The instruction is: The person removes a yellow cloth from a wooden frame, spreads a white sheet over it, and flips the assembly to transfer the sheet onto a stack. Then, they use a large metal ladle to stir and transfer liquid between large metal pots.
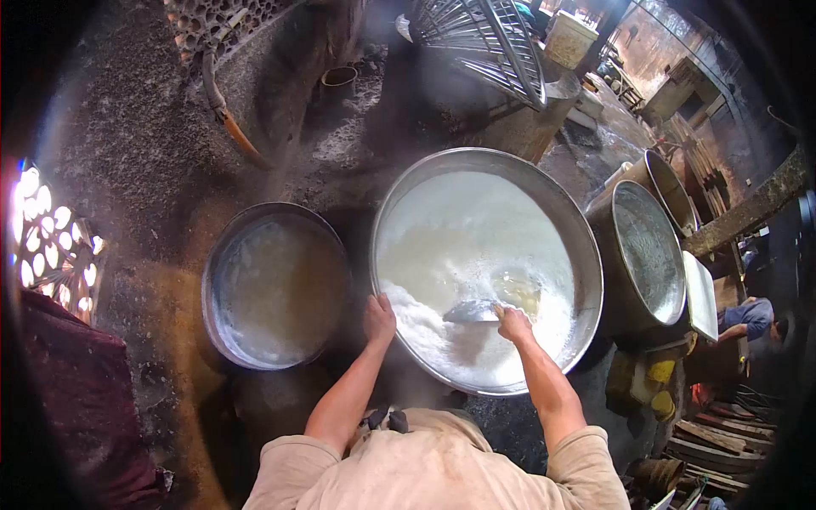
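A large round metal pan [586,255] stands in front of me, filled with cloudy whitish liquid [476,212] and a bank of white, snow-like grains [416,327] along its near left side. My left hand [379,320] grips the pan's rim at the near left. Inside the pan, my right hand [513,323] is closed on the handle end of a metal scoop [472,312]. Its shiny edge lies at the surface among the white grains, and its lower part is hard to make out. Right of the scoop the liquid looks yellowish and stirred.
A smaller round pan [212,297] with murky liquid stands to the left. On the right are a deep metal pot [608,246] and another behind it [653,174]. A metal-ribbed frame [476,38] sits at the back. A person [748,319] bends over at far right, near stacked wood [722,438].
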### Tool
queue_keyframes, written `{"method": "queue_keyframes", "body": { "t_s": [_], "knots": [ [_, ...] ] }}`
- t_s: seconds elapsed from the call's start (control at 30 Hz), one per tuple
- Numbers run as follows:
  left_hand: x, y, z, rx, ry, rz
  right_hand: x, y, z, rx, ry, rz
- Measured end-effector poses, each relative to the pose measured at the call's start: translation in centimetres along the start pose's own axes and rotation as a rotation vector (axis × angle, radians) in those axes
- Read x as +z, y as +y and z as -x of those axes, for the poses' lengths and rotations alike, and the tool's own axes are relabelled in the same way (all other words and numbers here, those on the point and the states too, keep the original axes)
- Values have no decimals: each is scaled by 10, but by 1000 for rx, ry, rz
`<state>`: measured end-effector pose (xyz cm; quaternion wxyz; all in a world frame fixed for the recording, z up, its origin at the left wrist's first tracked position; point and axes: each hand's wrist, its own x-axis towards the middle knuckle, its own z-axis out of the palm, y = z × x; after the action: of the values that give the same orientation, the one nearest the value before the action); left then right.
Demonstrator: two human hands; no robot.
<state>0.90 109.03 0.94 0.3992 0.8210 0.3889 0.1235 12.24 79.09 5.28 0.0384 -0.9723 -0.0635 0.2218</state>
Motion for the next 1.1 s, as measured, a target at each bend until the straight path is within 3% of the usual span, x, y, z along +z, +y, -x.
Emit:
{"method": "queue_keyframes", "body": {
  "t_s": [0.1,0.3,0.4,0.57,0.63,0.7,0.77,0.8,0.83,0.9,1.0,1.03,1.1],
  "knots": [
    [0,-1,-1,-45,-28,4,5,38,14,27,2,-9],
    [15,-12,-4,-30,120,-53,-24,123,48,-8,-48,16],
    [13,-11,5,-25,188,-75,-61,163,64,-84,-69,-28],
    [25,-13,34,-8,347,-35,-135,216,79,-249,81,-121],
    [26,-8,51,-39,353,-15,-171,223,81,-99,31,-172],
    [28,-3,69,-97,342,41,-194,231,75,-88,67,-300],
    [29,-4,74,-119,325,27,-189,239,49,-176,272,-360],
    [30,-7,73,-142,319,26,-165,258,16,-276,431,-244],
    [32,-11,71,-166,314,29,-148,254,-2,-98,481,-327],
    [31,-17,68,-158,292,21,-134,235,-28,0,551,-197],
    [13,10,75,-166,215,26,-126,217,-50,79,412,-287],
    [6,19,79,-180,155,37,-102,230,-73,-11,443,-228],
    [16,3,71,-177,195,38,-103,211,-61,52,251,-418]
  ]
}}
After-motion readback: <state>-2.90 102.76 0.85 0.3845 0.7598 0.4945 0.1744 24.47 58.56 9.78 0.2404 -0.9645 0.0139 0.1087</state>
